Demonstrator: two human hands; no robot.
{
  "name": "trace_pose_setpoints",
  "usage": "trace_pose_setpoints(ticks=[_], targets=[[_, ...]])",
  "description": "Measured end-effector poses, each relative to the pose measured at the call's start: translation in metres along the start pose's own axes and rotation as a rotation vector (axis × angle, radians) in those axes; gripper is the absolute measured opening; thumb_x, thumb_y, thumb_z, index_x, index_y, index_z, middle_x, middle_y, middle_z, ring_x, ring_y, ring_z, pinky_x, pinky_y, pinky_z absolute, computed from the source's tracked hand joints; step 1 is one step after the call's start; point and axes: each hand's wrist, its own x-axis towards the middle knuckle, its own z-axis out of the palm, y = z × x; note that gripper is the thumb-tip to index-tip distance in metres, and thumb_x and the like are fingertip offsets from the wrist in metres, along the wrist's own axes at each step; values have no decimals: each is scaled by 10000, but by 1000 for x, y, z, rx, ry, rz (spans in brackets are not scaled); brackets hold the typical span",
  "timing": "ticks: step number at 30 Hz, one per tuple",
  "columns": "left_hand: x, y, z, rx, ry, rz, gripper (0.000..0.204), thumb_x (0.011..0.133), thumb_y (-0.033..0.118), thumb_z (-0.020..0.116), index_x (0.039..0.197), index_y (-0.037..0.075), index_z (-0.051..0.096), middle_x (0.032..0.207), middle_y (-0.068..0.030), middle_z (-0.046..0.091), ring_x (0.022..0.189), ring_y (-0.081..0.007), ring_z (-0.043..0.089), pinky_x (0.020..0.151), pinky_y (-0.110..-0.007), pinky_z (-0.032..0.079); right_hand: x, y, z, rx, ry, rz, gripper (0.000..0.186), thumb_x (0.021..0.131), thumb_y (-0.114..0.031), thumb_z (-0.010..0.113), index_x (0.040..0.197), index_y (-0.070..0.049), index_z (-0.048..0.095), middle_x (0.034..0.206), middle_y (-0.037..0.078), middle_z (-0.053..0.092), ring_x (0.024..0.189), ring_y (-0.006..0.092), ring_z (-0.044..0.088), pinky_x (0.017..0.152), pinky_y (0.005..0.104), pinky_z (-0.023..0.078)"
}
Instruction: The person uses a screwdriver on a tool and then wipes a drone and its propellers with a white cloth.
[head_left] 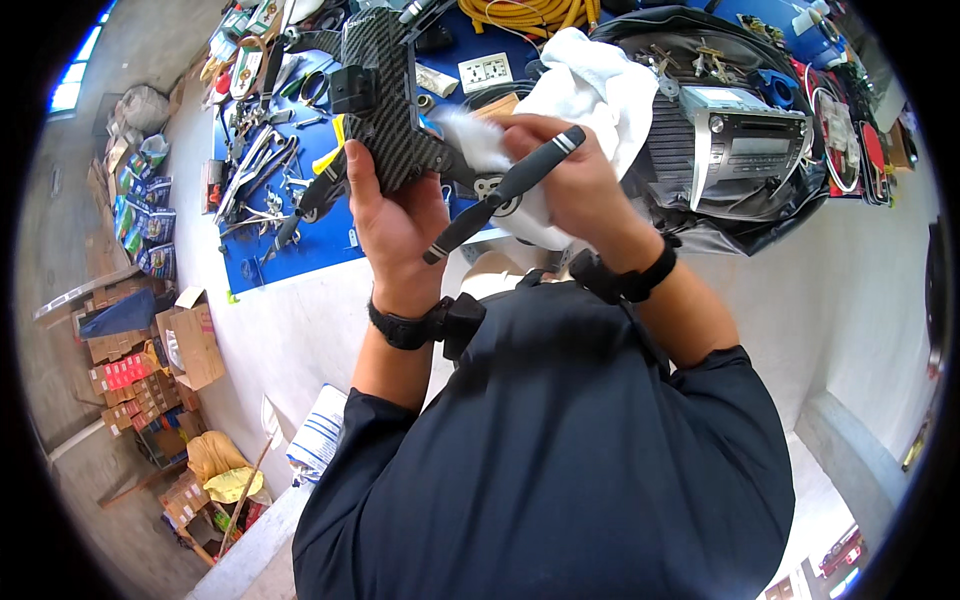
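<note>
A drone (395, 140) with a black carbon-fibre pattern is held up over the table's near edge. My left hand (398, 225) is closed around its lower end, thumb upright along the side. One black propeller (515, 190) with white-striped tips slants in front of my right hand (590, 195). That hand is closed on a white cloth (478, 140), pressed near the drone's arm and smeared by motion. Its fingertips are partly hidden by the propeller. Behind it a larger white cloth (610, 85) lies bunched; whether the two join, I cannot tell.
On the blue tabletop (260, 272), loose tools (258, 165) crowd the left. A yellow hose coil (530, 12) and a white socket plate (486, 72) lie at the back. A car stereo (750, 150) rests on black material to the right. Cardboard boxes (190, 345) stand on the floor at left.
</note>
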Motion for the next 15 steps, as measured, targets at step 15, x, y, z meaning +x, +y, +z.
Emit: trace_pose_setpoints(ticks=[15], targets=[[4, 7, 10, 309, 74, -218, 433, 1035, 390, 582, 1182, -16, 618, 1000, -99, 709, 821, -189, 677, 761, -345, 544, -8, -22, -9, -491, -558, -253, 519, 813, 54, 737, 1296, -122, 663, 1026, 129, 708, 923, 310, 680, 834, 384, 523]])
